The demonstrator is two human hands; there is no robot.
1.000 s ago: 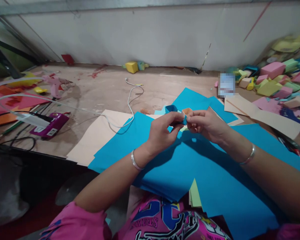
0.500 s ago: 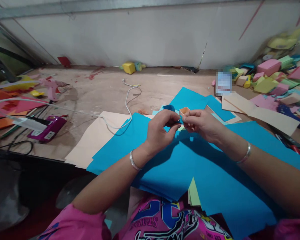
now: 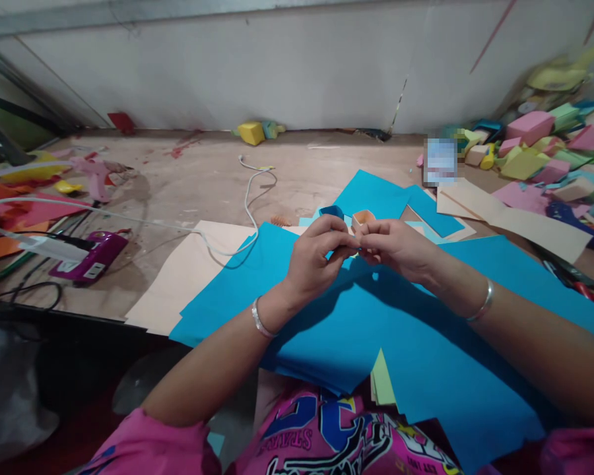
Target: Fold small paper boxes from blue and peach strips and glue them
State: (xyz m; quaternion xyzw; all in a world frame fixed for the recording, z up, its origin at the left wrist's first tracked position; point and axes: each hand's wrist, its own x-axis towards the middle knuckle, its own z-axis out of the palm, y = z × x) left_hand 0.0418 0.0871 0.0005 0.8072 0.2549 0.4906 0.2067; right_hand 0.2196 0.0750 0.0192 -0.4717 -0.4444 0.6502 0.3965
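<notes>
My left hand (image 3: 314,257) and my right hand (image 3: 398,249) meet fingertip to fingertip over large blue paper sheets (image 3: 426,330). Both pinch a small blue paper piece (image 3: 359,249), which is nearly hidden by the fingers. Just beyond the left fingers stands a small dark-blue paper box (image 3: 330,211). A peach paper box (image 3: 362,219) is right behind the right fingertips. Peach sheets (image 3: 178,270) stick out from under the blue ones at left.
A white cable (image 3: 247,204) curls across the table to a purple power strip (image 3: 92,257). Left of centre lies a pink glue gun (image 3: 96,178). Colourful paper boxes (image 3: 532,128) pile up at right, with pliers-like tools (image 3: 581,284) nearby. Folded yellow-green paper (image 3: 383,382) lies near my shirt.
The fingertips have drawn closer together, and less of the small blue piece shows between them. The whole view has shifted very slightly; other things lie as before.
</notes>
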